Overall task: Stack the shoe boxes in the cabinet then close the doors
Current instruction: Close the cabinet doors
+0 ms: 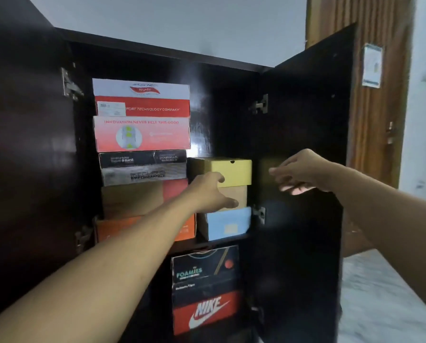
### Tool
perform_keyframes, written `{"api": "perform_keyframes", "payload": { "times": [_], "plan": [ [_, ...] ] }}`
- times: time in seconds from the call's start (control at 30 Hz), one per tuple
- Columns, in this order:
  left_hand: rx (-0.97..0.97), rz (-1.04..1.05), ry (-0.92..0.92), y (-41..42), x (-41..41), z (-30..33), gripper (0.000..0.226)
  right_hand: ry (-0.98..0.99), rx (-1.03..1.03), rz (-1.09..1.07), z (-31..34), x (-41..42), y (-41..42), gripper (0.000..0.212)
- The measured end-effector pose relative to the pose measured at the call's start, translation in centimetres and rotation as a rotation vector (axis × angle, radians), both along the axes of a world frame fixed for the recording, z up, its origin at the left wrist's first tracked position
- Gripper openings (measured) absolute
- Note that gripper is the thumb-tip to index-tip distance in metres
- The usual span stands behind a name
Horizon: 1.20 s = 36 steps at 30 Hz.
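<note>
A dark cabinet (157,49) stands with both doors open. On its upper shelf, a left stack holds several shoe boxes, topped by a red and white box (142,97). To its right, a yellow box (234,169) sits on a brown box (239,194), above a blue-fronted box (228,224). My left hand (210,193) reaches in and touches the front of the brown box just under the yellow one, fingers loosely spread. My right hand (303,170) hovers in front of the open right door (306,144), fingers relaxed, holding nothing.
On the lower shelf a black Foamies box (204,268) sits on a red Nike box (207,313). The left door (21,144) is swung wide. A wooden room door (380,120) stands behind the right cabinet door. Pale floor (385,305) lies at lower right.
</note>
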<state>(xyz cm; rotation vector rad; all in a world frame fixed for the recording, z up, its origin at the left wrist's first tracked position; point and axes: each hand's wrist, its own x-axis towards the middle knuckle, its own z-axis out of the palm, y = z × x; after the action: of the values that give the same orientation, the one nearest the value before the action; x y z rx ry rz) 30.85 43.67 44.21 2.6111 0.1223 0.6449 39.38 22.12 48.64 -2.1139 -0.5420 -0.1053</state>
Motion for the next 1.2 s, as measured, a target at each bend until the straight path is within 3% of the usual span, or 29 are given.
{"api": "perform_keyframes", "payload": {
  "times": [0.3,0.5,0.7,0.9,1.0,1.1,1.2],
  "plan": [
    [-0.073,-0.175,0.112,-8.3,-1.1,-6.4,0.074,-0.134,0.010,-0.372,-6.0,-0.9,-9.0,0.020],
    [-0.093,-0.147,0.098,-11.8,1.5,-10.1,0.078,-0.183,0.017,-0.555,-7.2,1.9,-11.6,0.018],
    [-0.119,-0.138,0.047,-14.0,4.1,-12.4,0.078,0.026,0.146,-0.299,-8.3,4.8,-11.4,0.029],
    [-0.117,-0.111,-0.047,-15.2,6.1,-13.8,0.080,-0.088,0.238,-0.364,-9.1,6.5,-10.9,0.025],
    [-0.130,-0.106,-0.125,-15.3,6.5,-14.6,0.095,-0.125,0.288,-0.232,-9.2,5.6,-9.9,0.018],
    [0.053,-0.110,-0.309,-14.6,6.6,-15.4,0.111,-0.168,0.299,-0.001,-9.4,4.4,-8.3,0.015],
    [0.307,-0.061,-0.447,-13.5,6.3,-15.7,0.108,-0.162,0.272,0.125,-9.4,4.6,-5.7,0.021]
  ]
}}
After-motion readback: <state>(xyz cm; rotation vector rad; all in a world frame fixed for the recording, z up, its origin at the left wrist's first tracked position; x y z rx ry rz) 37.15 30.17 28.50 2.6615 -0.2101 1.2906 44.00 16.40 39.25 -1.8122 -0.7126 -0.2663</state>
